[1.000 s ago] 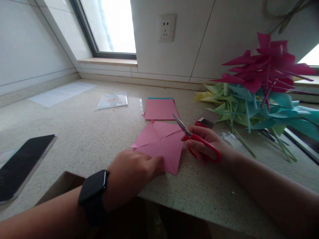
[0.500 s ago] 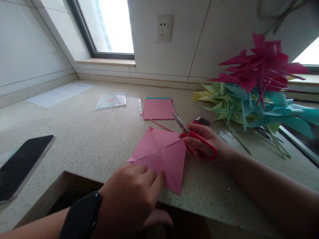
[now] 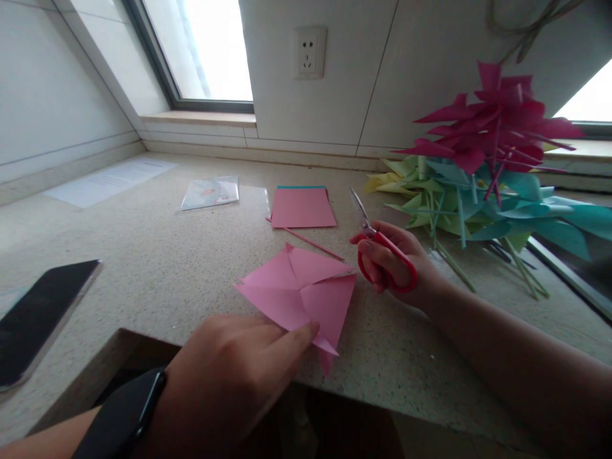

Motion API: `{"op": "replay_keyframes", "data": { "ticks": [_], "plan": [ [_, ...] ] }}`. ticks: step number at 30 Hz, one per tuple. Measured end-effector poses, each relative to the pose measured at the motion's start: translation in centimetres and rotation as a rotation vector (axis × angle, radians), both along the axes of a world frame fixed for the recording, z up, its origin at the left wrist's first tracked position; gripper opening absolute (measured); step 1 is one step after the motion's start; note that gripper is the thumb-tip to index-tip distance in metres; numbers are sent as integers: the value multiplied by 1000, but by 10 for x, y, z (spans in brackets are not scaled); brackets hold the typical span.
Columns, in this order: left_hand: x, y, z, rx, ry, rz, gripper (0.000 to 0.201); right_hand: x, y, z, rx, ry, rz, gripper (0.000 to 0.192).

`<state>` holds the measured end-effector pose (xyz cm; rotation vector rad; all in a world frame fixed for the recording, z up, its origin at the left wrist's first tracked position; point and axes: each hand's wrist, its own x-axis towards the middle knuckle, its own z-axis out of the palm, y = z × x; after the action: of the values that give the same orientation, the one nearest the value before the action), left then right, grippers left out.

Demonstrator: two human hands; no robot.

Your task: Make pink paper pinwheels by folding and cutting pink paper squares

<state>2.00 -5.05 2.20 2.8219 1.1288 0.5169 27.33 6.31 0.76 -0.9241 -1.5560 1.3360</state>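
A pink square of paper [image 3: 296,274], with slits running in from its corners, lies near the counter's front edge. My left hand [image 3: 253,363] pinches its near side between thumb and fingers, and the near corner flaps stand up a little. Red-handled scissors [image 3: 387,258] sit in my right hand [image 3: 401,261], just right of the paper, blades closed and pointing up and away. Behind the paper a thin pink stick [image 3: 310,242] lies aslant. Beyond it is a stack of pink paper squares [image 3: 303,207] with a blue edge showing at the back.
Paper pinwheels in magenta [image 3: 492,121], green and blue are heaped at the right. A phone [image 3: 43,319] lies at the left, beside a rectangular counter cutout [image 3: 109,376]. Further back are a clear packet [image 3: 210,193] and a printed sheet [image 3: 112,180].
My right hand has drawn the scissors back to the right, off the paper. My left hand now lifts the paper's near edge, and its near corner flaps have come apart.
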Motion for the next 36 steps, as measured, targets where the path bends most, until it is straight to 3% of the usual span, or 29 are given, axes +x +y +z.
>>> {"op": "replay_keyframes", "data": {
  "ticks": [3, 11, 17, 20, 23, 29, 31, 36],
  "plan": [
    [-1, 5, 0, -88, -154, 87, 27, -1, 0, 1, 24, -1, -31, 24],
    [2, 24, -13, -510, -523, 353, 23, -4, -2, 1, 0, -32, -31, 28],
    [6, 30, -18, -611, -755, 440, 20, -14, -18, 5, -80, -55, 88, 41],
    [8, 29, -17, -516, -843, 388, 15, -19, -27, 5, -93, -23, 128, 44],
    [9, 30, -13, -301, -841, 278, 17, -22, -34, 4, -84, 49, 131, 44],
    [5, 43, -3, 188, -593, -163, 24, -22, -39, 4, 33, 181, 91, 38],
    [5, 49, -5, 206, -572, -185, 25, -23, -40, 4, 79, 190, 51, 36],
    [6, 56, -13, 105, -648, -79, 23, -27, -41, 4, 167, 168, -54, 36]
  ]
}}
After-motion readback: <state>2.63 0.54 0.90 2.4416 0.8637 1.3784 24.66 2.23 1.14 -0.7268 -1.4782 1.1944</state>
